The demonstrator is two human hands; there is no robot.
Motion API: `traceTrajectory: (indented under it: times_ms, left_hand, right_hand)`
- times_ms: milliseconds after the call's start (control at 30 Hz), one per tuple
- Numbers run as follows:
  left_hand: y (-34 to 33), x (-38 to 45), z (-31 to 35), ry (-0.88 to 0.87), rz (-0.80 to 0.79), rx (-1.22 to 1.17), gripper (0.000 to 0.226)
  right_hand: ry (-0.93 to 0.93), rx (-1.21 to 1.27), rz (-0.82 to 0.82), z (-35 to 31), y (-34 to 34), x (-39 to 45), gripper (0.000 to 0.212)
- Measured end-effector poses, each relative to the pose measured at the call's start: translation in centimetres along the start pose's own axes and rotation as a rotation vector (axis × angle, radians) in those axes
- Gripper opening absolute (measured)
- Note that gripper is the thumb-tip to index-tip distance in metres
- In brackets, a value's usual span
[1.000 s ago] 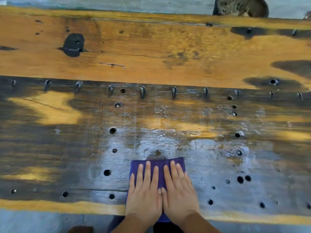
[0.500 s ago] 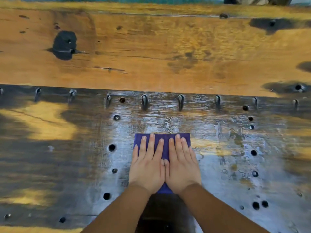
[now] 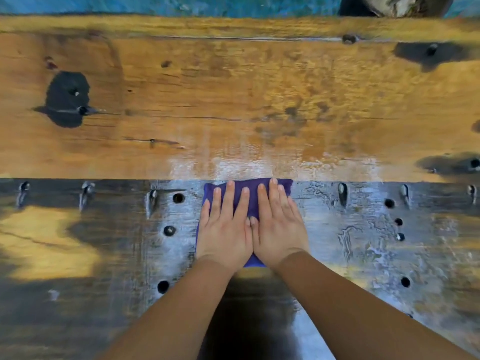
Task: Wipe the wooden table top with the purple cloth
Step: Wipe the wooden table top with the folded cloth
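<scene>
Nearest, two bare forearms come in from the near edge of the view and converge toward the middle of the wooden worktop [image 3: 259, 94]. Between them lies a dark shadowed patch of the near plank. The near plank is dark, stained and wet-looking, with round holes [image 3: 169, 230] scattered left and right of the hands, so the flat room on either side is broken by these holes.

The left hand [image 3: 225, 231] and the right hand [image 3: 279, 229] lie side by side, thumbs touching, palms down on the purple cloth [image 3: 248, 201]. Each grip is released: fingers straight and slightly spread, pressing flat on the cloth rather than curling round it. The cloth is folded to a rough rectangle, showing beyond the fingertips, at the left side, and as a small corner between the wrists.

The cloth's far edge lies right at the seam where the dark plank meets the lighter orange-brown plank. A row of metal pegs [image 3: 342, 194] runs along that seam on both sides of the cloth. Just past the seam the lighter plank shows a pale wet sheen. Farther on it is dry, open wood with a black knot [image 3: 68, 98] at far left, ending at the far edge against a teal surface [image 3: 155, 3].
</scene>
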State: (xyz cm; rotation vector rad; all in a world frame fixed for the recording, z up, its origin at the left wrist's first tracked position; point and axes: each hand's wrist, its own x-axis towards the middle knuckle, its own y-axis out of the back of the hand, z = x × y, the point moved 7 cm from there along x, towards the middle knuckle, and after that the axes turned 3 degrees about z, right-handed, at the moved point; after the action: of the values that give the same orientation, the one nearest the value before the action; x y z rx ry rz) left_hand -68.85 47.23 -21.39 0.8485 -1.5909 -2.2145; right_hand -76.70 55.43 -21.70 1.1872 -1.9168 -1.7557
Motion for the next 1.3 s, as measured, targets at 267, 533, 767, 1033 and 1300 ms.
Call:
traceTrajectory:
  times_ms: [267, 533, 767, 1033, 1300]
  left_hand:
    - [0.5, 0.6, 0.1, 0.013, 0.031, -0.02, 0.057]
    - [3.5, 10.1, -0.5, -0.007, 0.125, -0.014, 0.059]
    - [7.4, 20.3, -0.4, -0.06, 0.261, 0.04, 0.059]
    - [11.4, 32.5, -0.5, -0.083, 0.336, 0.086, 0.06]
    - [13.7, 37.4, -0.6, -0.099, 0.373, 0.098, 0.061]
  right_hand:
    - [0.095, -0.034, 0.024, -0.6, 1.3, 1.8, 0.068]
    - [0.057, -0.055, 0.116, 0.4, 4.3, 10.2, 0.065]
    - [0.09, -0.071, 0.214, 1.5, 8.6, 20.4, 0.065]
    - [0.07, -0.084, 0.323, 2.7, 13.2, 31.9, 0.064]
    - [0.098, -0.124, 0.387, 2.9, 15.6, 36.7, 0.062]
